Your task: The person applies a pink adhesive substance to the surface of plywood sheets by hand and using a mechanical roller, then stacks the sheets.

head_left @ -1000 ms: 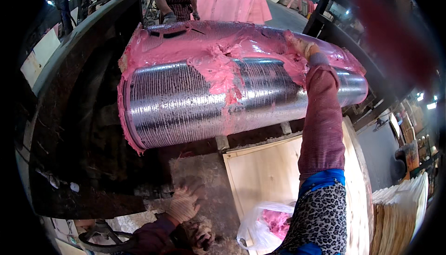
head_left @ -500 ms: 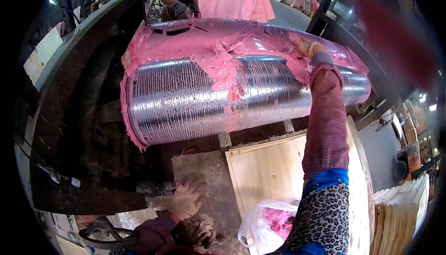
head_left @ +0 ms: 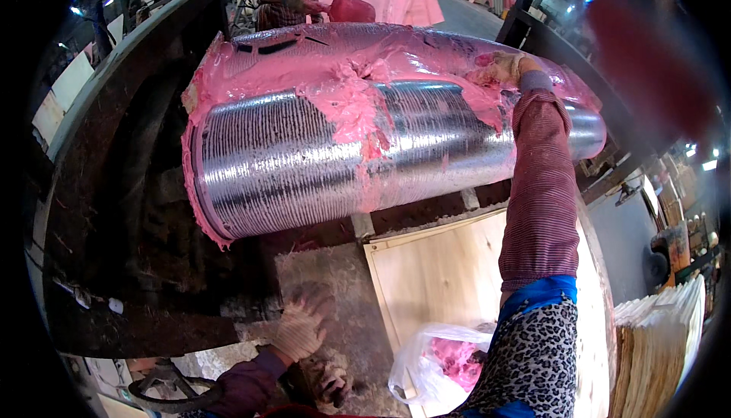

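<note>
A wide metal roller [head_left: 282,163] with fine grooves stretches across in front of me. Thick pink paste [head_left: 289,71], like glue, coats its far upper side and hangs down the near face in ragged tongues. My right hand [head_left: 502,69], in a stained knit glove, reaches to the paste at the roller's right part. Its fingers look curled round something pink-smeared that I cannot make out. At lower left my left hand [head_left: 301,328], gloved too, lies with fingers apart on a worn grey-brown board [head_left: 346,285].
Pale veneer sheets [head_left: 442,266] lie beside the board, bearing a plastic bag [head_left: 415,361] with pink lumps. A handwheel [head_left: 175,391] sits at lower left. Beyond the roller, a co-worker's gloved hand [head_left: 306,1] holds a red container [head_left: 352,8]. Stacked veneer [head_left: 659,342] stands at right.
The co-worker's hand has risen and a red container now shows in it above the roller. My view has shifted slightly. My hands stay in nearly the same places.
</note>
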A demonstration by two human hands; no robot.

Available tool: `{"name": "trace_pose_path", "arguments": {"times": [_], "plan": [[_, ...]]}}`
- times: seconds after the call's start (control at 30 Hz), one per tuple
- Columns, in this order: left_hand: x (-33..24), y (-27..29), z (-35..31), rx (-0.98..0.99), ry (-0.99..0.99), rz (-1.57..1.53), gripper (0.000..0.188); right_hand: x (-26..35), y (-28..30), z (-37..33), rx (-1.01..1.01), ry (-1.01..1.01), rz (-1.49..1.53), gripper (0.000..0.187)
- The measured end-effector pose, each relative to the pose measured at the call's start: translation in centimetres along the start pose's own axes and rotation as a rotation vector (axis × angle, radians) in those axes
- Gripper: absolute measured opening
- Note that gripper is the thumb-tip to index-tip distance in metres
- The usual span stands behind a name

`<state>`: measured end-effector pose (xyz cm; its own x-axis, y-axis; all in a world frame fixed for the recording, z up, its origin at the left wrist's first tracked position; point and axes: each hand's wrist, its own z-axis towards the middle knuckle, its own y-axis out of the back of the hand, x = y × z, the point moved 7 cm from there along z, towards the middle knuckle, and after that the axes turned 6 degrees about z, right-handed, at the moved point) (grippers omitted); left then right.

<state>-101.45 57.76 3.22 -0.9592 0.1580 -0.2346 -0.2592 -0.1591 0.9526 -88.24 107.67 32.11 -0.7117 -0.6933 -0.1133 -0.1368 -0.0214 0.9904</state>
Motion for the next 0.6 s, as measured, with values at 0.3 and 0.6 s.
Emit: {"name": "trace_pose_path", "arguments": {"times": [0.3, 0.6], "plan": [[0.2, 0.5, -0.1, 0.025, 0.025, -0.011, 0.047, 3.1, -0.9, 1.3, 0.147, -0.197, -0.261, 0.049], [0.5, -1.2, -0.5, 0.065, 0.036, -0.018, 0.050, -2.7, 0.2, -2.9, -0.072, 0.152, 0.078, 0.027]]}}
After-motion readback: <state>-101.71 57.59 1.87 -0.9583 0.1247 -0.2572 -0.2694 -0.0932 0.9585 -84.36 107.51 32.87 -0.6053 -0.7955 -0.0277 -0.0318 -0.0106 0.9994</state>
